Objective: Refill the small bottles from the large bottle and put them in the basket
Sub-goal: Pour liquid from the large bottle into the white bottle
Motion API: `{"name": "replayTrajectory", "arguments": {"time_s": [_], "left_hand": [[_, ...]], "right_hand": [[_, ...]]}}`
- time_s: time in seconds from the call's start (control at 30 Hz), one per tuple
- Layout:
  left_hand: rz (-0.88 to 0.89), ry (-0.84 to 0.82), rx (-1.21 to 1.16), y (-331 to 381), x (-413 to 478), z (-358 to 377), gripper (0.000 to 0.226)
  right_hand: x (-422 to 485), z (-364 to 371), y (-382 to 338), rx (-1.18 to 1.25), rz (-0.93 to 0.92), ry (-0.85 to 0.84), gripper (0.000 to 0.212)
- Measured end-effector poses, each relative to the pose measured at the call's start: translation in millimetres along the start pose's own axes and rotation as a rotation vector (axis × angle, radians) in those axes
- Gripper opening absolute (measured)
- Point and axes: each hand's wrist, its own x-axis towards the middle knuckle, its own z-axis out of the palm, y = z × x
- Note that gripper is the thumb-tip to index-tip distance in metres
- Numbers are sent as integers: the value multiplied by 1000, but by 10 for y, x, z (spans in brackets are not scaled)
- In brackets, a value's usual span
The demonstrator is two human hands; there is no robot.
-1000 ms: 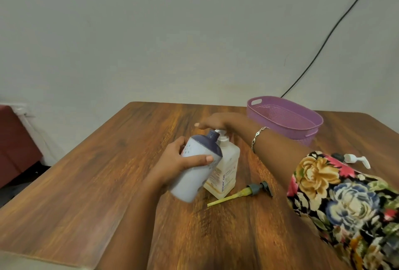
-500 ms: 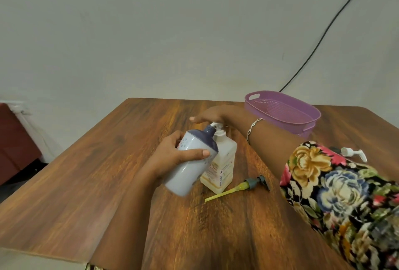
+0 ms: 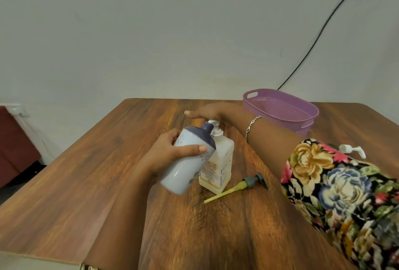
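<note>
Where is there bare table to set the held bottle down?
Free: the wood left of the left hand to the table edge, and the near strip in front of the loose pump. Crowded: the middle, around the large bottle and right hand, across to the basket.

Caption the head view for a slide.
Left hand holds small bottle at large bottle's pump; right hand rests on it.
</note>
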Motion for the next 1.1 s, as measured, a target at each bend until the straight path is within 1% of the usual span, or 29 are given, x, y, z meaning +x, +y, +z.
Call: {"name": "replayTrajectory", "arguments": {"time_s": [0.13, 0.23, 0.27, 0.3, 0.37, 0.43, 0.5, 0.6, 0.73, 0.8, 0.87, 0.97, 1.0, 1.03, 1.1], "left_hand": [[-31, -3, 10, -46, -18, -10, 83], [-43, -2, 29, -48, -31, -21, 83], [-38, 1, 37, -44, -33, -23, 84], [-28, 4, 43, -35, -34, -24, 84], [-3, 8, 56, -9, -36, -26, 84], [10, 11, 65, 17, -34, -47, 84], [18, 20, 80, 22, -30, -78, 86], [24, 42, 121, -19, -25, -90, 86], [28, 50, 110, -88, -20, -69, 82], [35, 52, 110, -98, -10, -54, 80], [47, 57, 103, -91, -3, -41, 79], [62, 64, 103, -77, 2, -46, 78], [64, 62, 109, -79, 7, -53, 78], [64, 59, 111, -80, 9, -58, 78], [58, 58, 94, -100, 14, -68, 78]], "right_hand": [[-9, 55, 6, -232, -29, 68, 61], [-37, 57, 9, -413, -56, 170, 53], [-59, 52, 8, -413, -63, 182, 54], [-58, 39, 8, -347, -58, 172, 58], [-54, -13, -7, -136, -13, 95, 72], [-57, -37, -41, -25, 18, -1, 80], [-45, -28, -59, -17, 23, -31, 81], [-31, 22, -58, -67, -16, 8, 71], [-13, 67, 25, -303, -33, 200, 63], [3, 72, 33, -334, -33, 266, 62], [9, 50, 22, -288, -29, 242, 67], [-14, -23, -24, -82, 11, 69, 80], [-29, -40, -33, -50, 22, 34, 83], [-30, -49, -37, -50, 20, 17, 84], [-24, -33, -44, -86, -6, 16, 76]]}}
